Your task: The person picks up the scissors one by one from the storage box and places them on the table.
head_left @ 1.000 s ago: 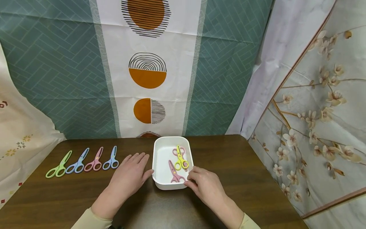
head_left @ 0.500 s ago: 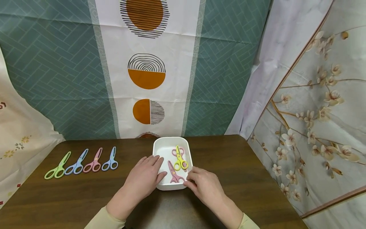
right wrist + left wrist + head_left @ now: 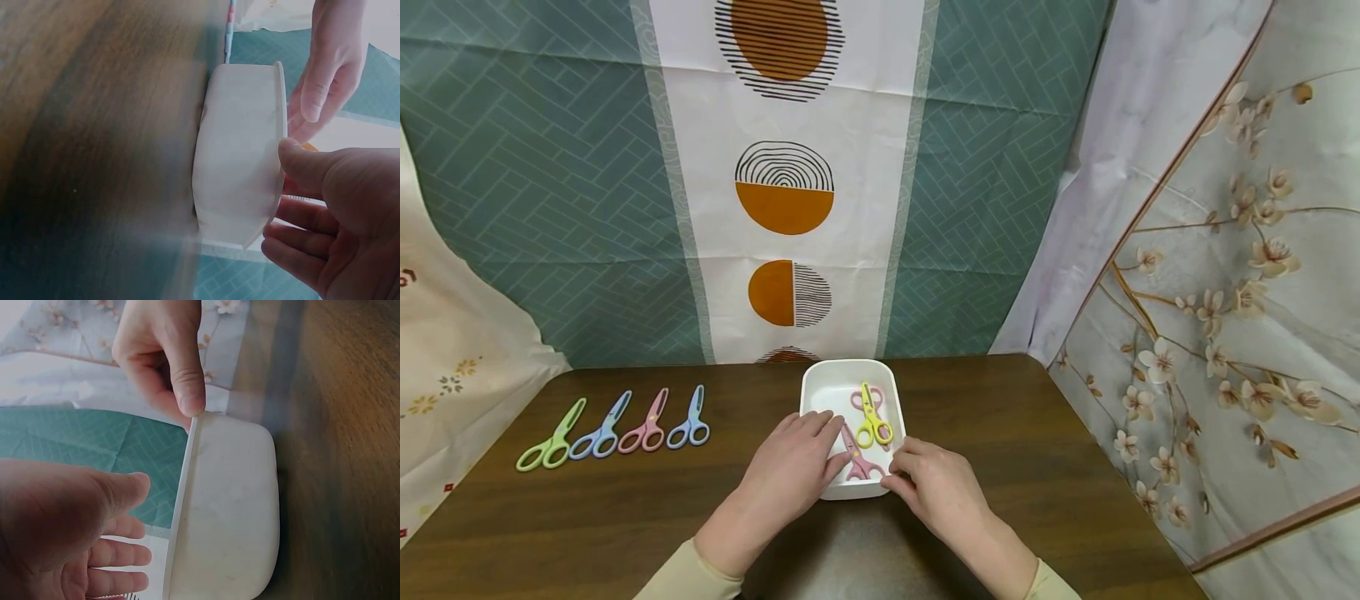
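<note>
A white plastic bin (image 3: 852, 492) stands on the table, holding yellow scissors (image 3: 869, 408) on top of one pink pair and another pink pair of scissors (image 3: 858, 463) nearer its front. My left hand (image 3: 792, 463) hovers over the bin's left side, fingers extended and holding nothing. In the left wrist view, the left hand's fingers (image 3: 119, 553) are spread beside the rim. My right hand (image 3: 942, 485) pinches the bin's front right corner, thumb outside the rim in the right wrist view. The left hand partly covers the bin's left wall.
On the left of the dark wooden table (image 3: 1030, 467) lies a row of scissors: green scissors (image 3: 557, 435), blue scissors (image 3: 604, 432), pink scissors (image 3: 647, 427) and light blue scissors (image 3: 692, 419). A patterned curtain (image 3: 797, 217) hangs behind the table's far edge.
My left hand has moved right, from beside the bin to over its left part. The right hand stays at the front right corner, and the scissors have not moved.
</note>
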The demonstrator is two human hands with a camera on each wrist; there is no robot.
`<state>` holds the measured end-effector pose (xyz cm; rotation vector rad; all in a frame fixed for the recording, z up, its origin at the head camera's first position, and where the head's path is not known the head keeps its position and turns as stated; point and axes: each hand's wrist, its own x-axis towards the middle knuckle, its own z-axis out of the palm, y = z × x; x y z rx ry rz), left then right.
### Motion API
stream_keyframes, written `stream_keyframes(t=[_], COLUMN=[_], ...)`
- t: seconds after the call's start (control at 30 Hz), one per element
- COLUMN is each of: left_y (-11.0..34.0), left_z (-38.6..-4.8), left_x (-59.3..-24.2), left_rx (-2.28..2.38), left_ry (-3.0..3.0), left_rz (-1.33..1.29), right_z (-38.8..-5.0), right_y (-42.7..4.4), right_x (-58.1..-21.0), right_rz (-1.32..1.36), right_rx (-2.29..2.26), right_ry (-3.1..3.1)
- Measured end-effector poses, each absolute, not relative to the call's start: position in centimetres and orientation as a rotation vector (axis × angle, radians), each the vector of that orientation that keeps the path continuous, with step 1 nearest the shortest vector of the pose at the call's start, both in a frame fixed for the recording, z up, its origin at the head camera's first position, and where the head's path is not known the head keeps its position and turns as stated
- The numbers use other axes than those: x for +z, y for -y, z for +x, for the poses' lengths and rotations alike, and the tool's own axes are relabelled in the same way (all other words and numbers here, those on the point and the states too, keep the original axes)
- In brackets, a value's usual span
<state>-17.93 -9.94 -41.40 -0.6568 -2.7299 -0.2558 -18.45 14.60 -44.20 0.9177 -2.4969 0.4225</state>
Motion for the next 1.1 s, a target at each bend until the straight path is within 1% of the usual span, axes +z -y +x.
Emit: stream_keyframes(t=[0.27,0.8,1.1], left_y=[9.5,8.5,8.1], left_z=[-18.2,-19.7,-20.7], left_x=[-41.3,-42.9,-43.3], left_rx=[-0.25,-0.284,-0.291], left_ry=[2.735,2.727,2.718], left_rz=[-0.661,-0.704,-0.807], right_z=[-18.4,-18.4,-18.5], right_y=[-14.6,-14.6,-14.6], right_x=[-44.2,-44.2,-44.3], right_rz=[0.917,0.9,0.912], right_rx=[0.411,0.426,0.422], right_ry=[2.499,2.509,2.497])
